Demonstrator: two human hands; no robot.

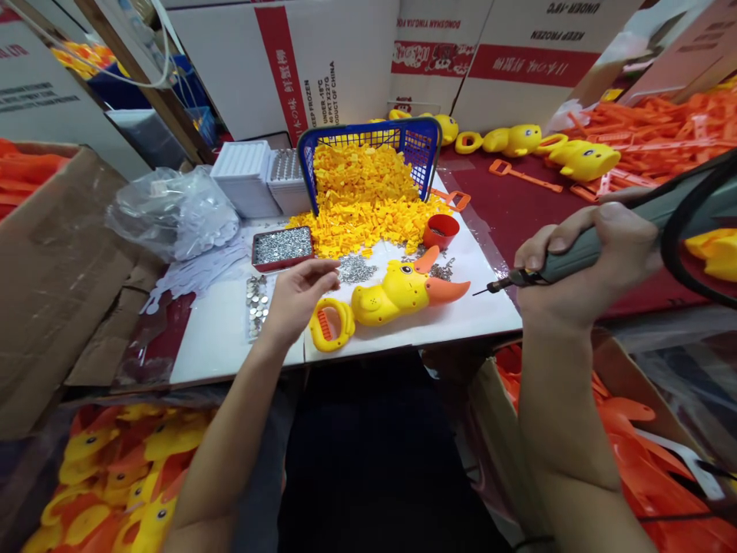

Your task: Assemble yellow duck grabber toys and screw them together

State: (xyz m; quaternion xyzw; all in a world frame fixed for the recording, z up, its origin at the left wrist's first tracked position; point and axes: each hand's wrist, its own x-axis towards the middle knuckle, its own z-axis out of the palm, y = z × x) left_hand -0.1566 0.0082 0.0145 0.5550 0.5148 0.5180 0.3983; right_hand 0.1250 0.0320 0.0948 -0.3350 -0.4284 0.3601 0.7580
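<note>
A yellow duck-shaped toy [397, 294] with an orange beak lies on the white board [219, 338], its looped handle toward me. My left hand [296, 296] hovers just left of it, over the board, fingers loosely curled with nothing visible in them. My right hand [581, 265] is wrapped round a grey electric screwdriver [627, 223], whose bit points left toward the duck's beak, a short way off. A black cable loops from the tool's rear.
A tipped blue basket [368, 142] spills small yellow parts [362, 207]. A red tray of screws [282, 247], loose screws [354, 269] and a small red cup [441, 230] lie near. Cardboard boxes stand behind; more yellow ducks [518, 140] and orange parts [662, 123] right.
</note>
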